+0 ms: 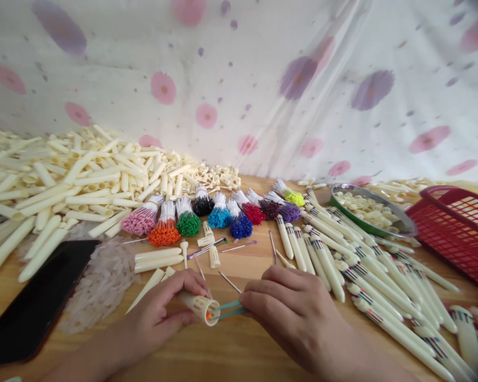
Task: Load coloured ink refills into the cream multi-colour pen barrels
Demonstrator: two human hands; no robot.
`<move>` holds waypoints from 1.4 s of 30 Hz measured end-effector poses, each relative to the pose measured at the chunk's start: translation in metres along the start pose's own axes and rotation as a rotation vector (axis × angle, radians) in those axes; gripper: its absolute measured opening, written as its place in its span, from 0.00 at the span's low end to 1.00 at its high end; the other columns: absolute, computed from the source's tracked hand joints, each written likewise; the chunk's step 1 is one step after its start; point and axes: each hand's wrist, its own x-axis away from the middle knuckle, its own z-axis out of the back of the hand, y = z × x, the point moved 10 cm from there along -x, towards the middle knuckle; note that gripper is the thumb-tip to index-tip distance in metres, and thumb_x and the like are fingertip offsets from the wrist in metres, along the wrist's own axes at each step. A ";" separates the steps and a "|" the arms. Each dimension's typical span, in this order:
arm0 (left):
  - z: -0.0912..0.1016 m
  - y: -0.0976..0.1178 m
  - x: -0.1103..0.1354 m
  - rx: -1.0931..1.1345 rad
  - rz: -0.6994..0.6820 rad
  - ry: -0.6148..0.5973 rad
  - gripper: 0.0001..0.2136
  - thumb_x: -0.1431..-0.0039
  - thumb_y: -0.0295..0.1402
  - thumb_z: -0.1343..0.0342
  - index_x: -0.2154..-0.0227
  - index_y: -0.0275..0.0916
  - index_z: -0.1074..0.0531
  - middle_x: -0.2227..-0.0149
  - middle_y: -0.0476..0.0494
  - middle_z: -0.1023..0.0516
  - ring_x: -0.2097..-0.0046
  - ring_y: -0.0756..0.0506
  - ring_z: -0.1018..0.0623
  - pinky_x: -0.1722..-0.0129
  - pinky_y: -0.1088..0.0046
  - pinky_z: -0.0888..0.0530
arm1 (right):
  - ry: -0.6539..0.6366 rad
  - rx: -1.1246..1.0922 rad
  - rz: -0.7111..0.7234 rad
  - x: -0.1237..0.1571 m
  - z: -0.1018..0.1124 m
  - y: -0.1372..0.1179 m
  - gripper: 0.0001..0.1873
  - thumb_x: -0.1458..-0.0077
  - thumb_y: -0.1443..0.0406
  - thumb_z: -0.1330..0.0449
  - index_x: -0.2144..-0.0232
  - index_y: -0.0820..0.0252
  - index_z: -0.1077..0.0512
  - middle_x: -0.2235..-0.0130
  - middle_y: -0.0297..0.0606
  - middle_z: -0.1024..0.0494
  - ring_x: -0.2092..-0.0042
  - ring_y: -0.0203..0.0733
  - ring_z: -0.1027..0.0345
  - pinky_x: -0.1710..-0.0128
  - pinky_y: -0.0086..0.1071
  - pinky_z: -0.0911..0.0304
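My left hand (171, 300) is closed around a cream slotted pen barrel (197, 304), its round open end turned right. Pinched in my right hand (289, 310) is a pair of teal tweezers (231, 309), whose tips reach into that open end. A bit of orange (209, 316) shows inside the barrel beside the tips. Just beyond my hands lie a few loose thin refills (230, 281) and small cream slotted pieces (214, 257). Bundles of colour-tipped refills, among them an orange one (166, 229) and a dark blue one (240, 225), stand farther back.
Cream pen tubes (83, 175) are heaped at left, near a black phone (40, 302) and a pile of translucent small pieces (99, 286). Assembled multicolour pens (366, 270) cover the right side. Behind them are a metal dish (402, 225) of small parts and a red basket (446, 233).
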 end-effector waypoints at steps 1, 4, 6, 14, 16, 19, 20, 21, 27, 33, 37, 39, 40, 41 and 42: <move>0.000 -0.001 0.000 -0.003 0.008 0.001 0.07 0.43 0.28 0.47 0.62 0.44 0.34 0.60 0.46 0.28 0.55 0.44 0.29 0.54 0.66 0.33 | 0.002 0.003 0.000 -0.001 0.000 0.000 0.11 0.39 0.71 0.54 0.65 0.64 0.31 0.70 0.40 0.25 0.71 0.37 0.37 0.72 0.30 0.40; 0.000 -0.002 0.000 -0.003 0.020 0.008 0.06 0.43 0.29 0.47 0.62 0.44 0.33 0.60 0.45 0.28 0.55 0.43 0.29 0.54 0.66 0.33 | 0.010 0.011 0.006 -0.003 -0.001 -0.001 0.12 0.39 0.71 0.54 0.66 0.64 0.31 0.71 0.40 0.25 0.72 0.36 0.37 0.73 0.30 0.40; 0.000 -0.003 0.000 -0.007 0.027 0.012 0.06 0.43 0.30 0.47 0.63 0.43 0.33 0.60 0.46 0.28 0.56 0.43 0.28 0.55 0.66 0.32 | 0.014 0.014 0.007 -0.003 0.000 -0.002 0.13 0.38 0.71 0.55 0.66 0.64 0.30 0.71 0.40 0.25 0.72 0.36 0.37 0.73 0.30 0.40; 0.000 -0.003 -0.001 -0.019 0.022 0.043 0.06 0.45 0.29 0.46 0.64 0.43 0.33 0.61 0.46 0.27 0.57 0.43 0.28 0.55 0.66 0.33 | 0.011 -0.035 -0.012 0.000 -0.007 0.001 0.14 0.38 0.72 0.57 0.68 0.65 0.31 0.73 0.40 0.27 0.73 0.36 0.41 0.74 0.30 0.43; 0.000 -0.004 -0.001 -0.013 0.025 0.054 0.07 0.45 0.29 0.45 0.63 0.43 0.33 0.61 0.46 0.27 0.56 0.43 0.28 0.55 0.66 0.33 | 0.016 -0.049 -0.020 0.000 -0.009 0.002 0.13 0.39 0.72 0.55 0.69 0.65 0.32 0.73 0.39 0.28 0.73 0.36 0.42 0.75 0.30 0.45; 0.000 -0.008 0.000 -0.011 0.062 0.074 0.07 0.46 0.28 0.45 0.64 0.43 0.32 0.61 0.47 0.27 0.57 0.44 0.28 0.56 0.68 0.32 | 0.014 -0.049 -0.017 0.001 -0.010 0.001 0.13 0.39 0.72 0.55 0.69 0.65 0.32 0.74 0.39 0.29 0.73 0.36 0.43 0.75 0.31 0.46; 0.001 -0.009 -0.001 -0.012 0.082 0.086 0.07 0.46 0.27 0.45 0.65 0.43 0.32 0.62 0.47 0.27 0.58 0.44 0.28 0.56 0.68 0.32 | 0.010 -0.033 -0.009 0.001 -0.010 -0.001 0.14 0.39 0.72 0.56 0.68 0.66 0.31 0.74 0.39 0.29 0.73 0.37 0.43 0.75 0.31 0.46; 0.001 -0.010 -0.001 -0.014 0.106 0.098 0.06 0.47 0.27 0.45 0.65 0.43 0.32 0.62 0.47 0.27 0.58 0.45 0.27 0.57 0.69 0.31 | 0.006 -0.006 0.002 0.001 -0.009 -0.003 0.14 0.38 0.71 0.56 0.68 0.66 0.31 0.73 0.39 0.29 0.73 0.37 0.43 0.75 0.31 0.47; 0.007 -0.008 -0.004 -0.041 0.203 0.216 0.05 0.51 0.27 0.43 0.70 0.41 0.32 0.67 0.48 0.26 0.62 0.44 0.26 0.61 0.69 0.29 | 0.010 0.163 0.051 -0.002 -0.008 -0.009 0.15 0.39 0.71 0.54 0.69 0.66 0.29 0.75 0.38 0.29 0.75 0.38 0.44 0.78 0.32 0.48; 0.009 -0.008 -0.005 -0.038 0.229 0.249 0.04 0.52 0.31 0.42 0.72 0.41 0.32 0.69 0.48 0.26 0.64 0.45 0.26 0.62 0.71 0.29 | 0.076 0.242 0.109 -0.003 -0.002 -0.011 0.16 0.39 0.72 0.55 0.70 0.66 0.29 0.72 0.40 0.25 0.70 0.38 0.36 0.73 0.30 0.42; 0.012 -0.009 -0.004 -0.040 0.203 0.257 0.04 0.51 0.29 0.42 0.72 0.41 0.32 0.69 0.49 0.26 0.64 0.46 0.25 0.62 0.71 0.29 | 0.074 0.244 0.094 -0.003 -0.001 -0.009 0.16 0.38 0.72 0.55 0.71 0.65 0.29 0.72 0.40 0.25 0.69 0.38 0.34 0.71 0.29 0.40; 0.013 -0.008 -0.004 -0.029 0.182 0.271 0.05 0.52 0.29 0.42 0.73 0.41 0.32 0.69 0.49 0.27 0.64 0.46 0.25 0.62 0.72 0.29 | 0.072 0.231 0.079 -0.003 0.000 -0.008 0.16 0.38 0.72 0.55 0.71 0.64 0.30 0.72 0.40 0.25 0.69 0.38 0.34 0.70 0.29 0.40; 0.014 -0.007 -0.004 -0.021 0.173 0.282 0.05 0.53 0.29 0.41 0.73 0.41 0.33 0.69 0.50 0.27 0.64 0.46 0.25 0.62 0.72 0.29 | 0.070 0.220 0.076 -0.003 0.000 -0.008 0.15 0.38 0.71 0.55 0.71 0.64 0.30 0.73 0.39 0.25 0.69 0.38 0.34 0.70 0.29 0.40; 0.015 -0.007 -0.005 -0.013 0.169 0.291 0.05 0.53 0.29 0.41 0.74 0.41 0.33 0.70 0.50 0.27 0.64 0.46 0.25 0.62 0.72 0.29 | 0.068 0.206 0.072 -0.002 0.000 -0.007 0.15 0.39 0.71 0.55 0.70 0.63 0.30 0.73 0.39 0.25 0.69 0.37 0.34 0.70 0.29 0.40; 0.016 -0.007 -0.005 -0.006 0.170 0.299 0.06 0.54 0.29 0.41 0.74 0.41 0.33 0.70 0.50 0.27 0.64 0.46 0.25 0.62 0.72 0.28 | 0.067 0.186 0.063 -0.002 0.000 -0.005 0.13 0.39 0.72 0.54 0.69 0.63 0.30 0.73 0.39 0.25 0.70 0.37 0.35 0.70 0.29 0.40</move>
